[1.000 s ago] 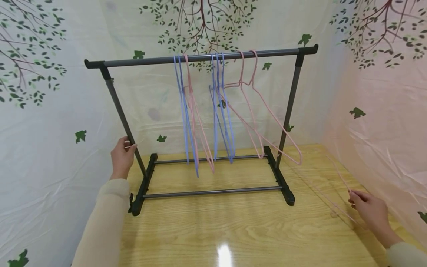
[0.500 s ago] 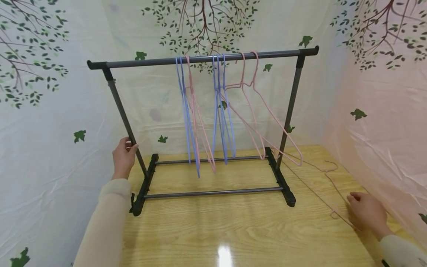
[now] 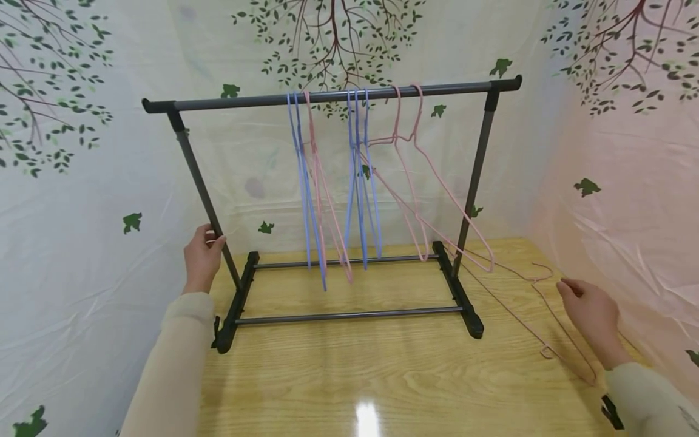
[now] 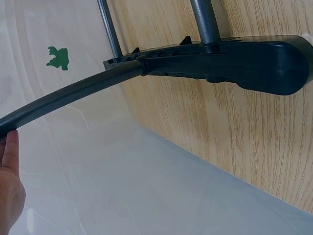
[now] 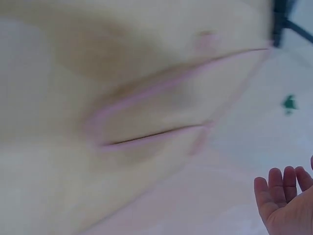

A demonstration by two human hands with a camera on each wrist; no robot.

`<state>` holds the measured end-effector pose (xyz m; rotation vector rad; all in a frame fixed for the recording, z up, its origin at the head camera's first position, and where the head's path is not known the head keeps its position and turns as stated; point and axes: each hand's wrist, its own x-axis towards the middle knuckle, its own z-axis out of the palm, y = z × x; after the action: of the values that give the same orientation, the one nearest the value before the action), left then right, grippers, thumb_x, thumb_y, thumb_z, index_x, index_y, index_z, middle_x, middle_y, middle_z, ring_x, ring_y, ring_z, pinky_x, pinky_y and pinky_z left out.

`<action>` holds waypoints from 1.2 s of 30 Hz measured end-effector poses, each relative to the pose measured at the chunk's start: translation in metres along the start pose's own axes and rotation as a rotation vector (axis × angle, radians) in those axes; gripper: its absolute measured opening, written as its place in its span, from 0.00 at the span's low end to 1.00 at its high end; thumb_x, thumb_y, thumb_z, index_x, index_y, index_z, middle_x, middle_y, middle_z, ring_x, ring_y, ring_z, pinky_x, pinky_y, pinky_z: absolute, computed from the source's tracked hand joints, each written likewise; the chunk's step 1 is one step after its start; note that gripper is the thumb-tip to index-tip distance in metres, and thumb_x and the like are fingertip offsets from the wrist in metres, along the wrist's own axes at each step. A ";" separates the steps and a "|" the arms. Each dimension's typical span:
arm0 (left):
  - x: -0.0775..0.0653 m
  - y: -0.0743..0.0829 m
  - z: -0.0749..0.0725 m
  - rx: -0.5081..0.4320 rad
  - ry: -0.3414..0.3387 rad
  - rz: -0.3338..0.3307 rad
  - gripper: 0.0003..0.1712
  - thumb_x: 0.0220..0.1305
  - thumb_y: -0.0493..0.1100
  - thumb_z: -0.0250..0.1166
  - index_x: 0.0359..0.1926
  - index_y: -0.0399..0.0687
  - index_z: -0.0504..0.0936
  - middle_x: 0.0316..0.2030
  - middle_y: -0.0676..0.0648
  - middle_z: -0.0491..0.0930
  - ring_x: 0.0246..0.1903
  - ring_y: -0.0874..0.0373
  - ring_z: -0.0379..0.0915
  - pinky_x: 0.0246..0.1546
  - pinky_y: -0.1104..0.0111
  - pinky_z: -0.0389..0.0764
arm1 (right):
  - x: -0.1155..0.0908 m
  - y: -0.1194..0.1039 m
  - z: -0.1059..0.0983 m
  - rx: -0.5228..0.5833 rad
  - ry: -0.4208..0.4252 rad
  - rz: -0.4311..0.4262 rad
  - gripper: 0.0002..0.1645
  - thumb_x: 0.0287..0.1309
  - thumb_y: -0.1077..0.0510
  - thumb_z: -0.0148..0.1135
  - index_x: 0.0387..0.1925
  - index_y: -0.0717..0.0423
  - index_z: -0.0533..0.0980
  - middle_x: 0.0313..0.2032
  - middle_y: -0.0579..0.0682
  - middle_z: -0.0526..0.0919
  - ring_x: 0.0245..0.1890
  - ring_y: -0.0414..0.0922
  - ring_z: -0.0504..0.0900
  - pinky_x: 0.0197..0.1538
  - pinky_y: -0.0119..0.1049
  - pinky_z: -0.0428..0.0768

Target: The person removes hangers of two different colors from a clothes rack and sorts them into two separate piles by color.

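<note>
At the left side, my left hand (image 3: 203,258) holds the dark post (image 3: 198,173) of a clothes rack, thumb and fingers at it. The left wrist view shows its fingertips against the underside of that post (image 4: 73,98). My right hand (image 3: 592,312) is raised over the table at the right, holding nothing, its fingers loosely bent. Below it a pink hanger (image 5: 156,92) lies flat on the table, its hook pointing toward the far right. On the rack's top bar (image 3: 246,102) hang several blue hangers (image 3: 298,145) and several pink hangers (image 3: 445,185), in two clusters.
The rack's black feet (image 3: 232,318) and two low crossbars (image 3: 349,315) stand on the wood-grain table (image 3: 327,376). Sheets printed with branches and leaves (image 3: 628,212) wall in the back and both sides.
My right hand has let go of the pink hanger, which now lies on the table, and has risen slightly. The hanging hangers sway a little. My left hand stays at the post.
</note>
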<state>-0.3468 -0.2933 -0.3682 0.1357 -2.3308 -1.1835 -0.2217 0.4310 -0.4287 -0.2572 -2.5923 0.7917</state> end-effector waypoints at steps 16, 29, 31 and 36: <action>0.001 0.003 0.001 0.016 -0.026 -0.020 0.25 0.75 0.42 0.56 0.67 0.35 0.67 0.56 0.30 0.75 0.56 0.37 0.73 0.54 0.47 0.76 | 0.021 -0.151 -0.027 0.265 0.129 -0.076 0.30 0.72 0.40 0.51 0.59 0.59 0.79 0.44 0.46 0.83 0.37 0.25 0.71 0.37 0.25 0.70; 0.003 0.000 0.000 0.011 -0.013 -0.017 0.26 0.75 0.43 0.56 0.68 0.36 0.67 0.55 0.31 0.76 0.56 0.37 0.74 0.54 0.47 0.76 | 0.015 -0.227 -0.029 0.378 0.088 -0.152 0.34 0.69 0.34 0.52 0.57 0.56 0.81 0.47 0.57 0.85 0.42 0.35 0.78 0.41 0.28 0.73; 0.003 0.000 0.000 0.008 -0.014 -0.019 0.26 0.75 0.43 0.56 0.68 0.36 0.67 0.56 0.31 0.76 0.56 0.37 0.74 0.54 0.47 0.76 | 0.013 -0.233 -0.028 0.372 0.079 -0.169 0.34 0.67 0.34 0.54 0.57 0.56 0.81 0.46 0.57 0.85 0.40 0.35 0.78 0.39 0.27 0.73; 0.003 0.001 0.000 -0.003 -0.009 -0.013 0.25 0.75 0.42 0.56 0.67 0.36 0.68 0.56 0.31 0.76 0.55 0.38 0.74 0.54 0.47 0.76 | 0.011 -0.244 -0.026 0.347 0.018 -0.182 0.35 0.64 0.34 0.59 0.59 0.56 0.79 0.48 0.57 0.84 0.44 0.45 0.80 0.39 0.26 0.74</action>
<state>-0.3490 -0.2941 -0.3665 0.1443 -2.3394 -1.1959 -0.2329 0.2464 -0.2669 0.0722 -2.3665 1.1404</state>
